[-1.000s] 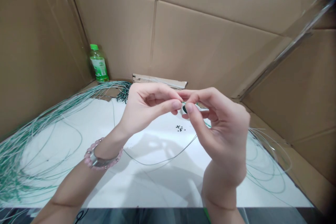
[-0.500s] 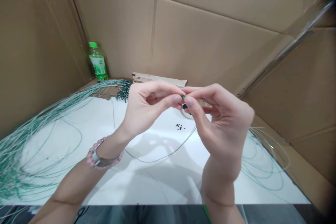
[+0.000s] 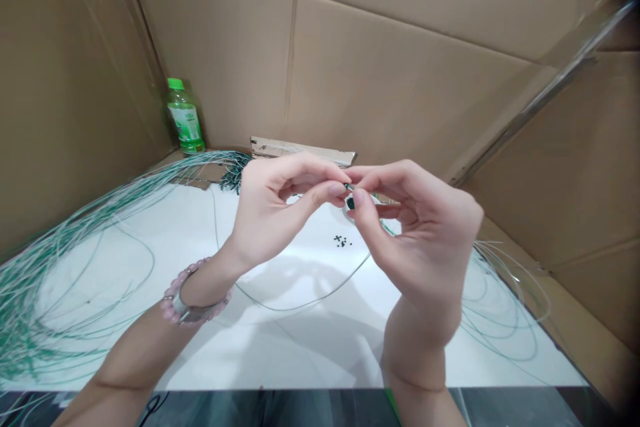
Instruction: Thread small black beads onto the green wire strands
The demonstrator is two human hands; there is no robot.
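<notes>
Above the white tabletop, both hands meet fingertip to fingertip. My left hand (image 3: 275, 210) is closed in a pinch on a tiny dark green piece (image 3: 347, 185), its exact kind too small to make out. My right hand (image 3: 423, 240) pinches a thin strand, apparently wire, just right of that piece. A pale thin wire (image 3: 285, 309) loops below the hands, and its upper right end runs behind my right hand. Several tiny black pieces (image 3: 343, 241) lie scattered under the fingertips. Partly hidden behind my right fingers is a white round container (image 3: 347, 215) with dark contents.
A large bundle of green and white wires (image 3: 65, 240) spreads along the left, its dark ends (image 3: 231, 177) gathered at the back. More loose wires (image 3: 505, 320) lie at the right. A green bottle (image 3: 185, 121) stands in the back left corner. Cardboard walls (image 3: 380, 73) enclose the table.
The right fingertips have drawn slightly back, so a short length of strand shows beside the green piece. Green strand also shows behind the right thumb. The left hand is nearly still.
</notes>
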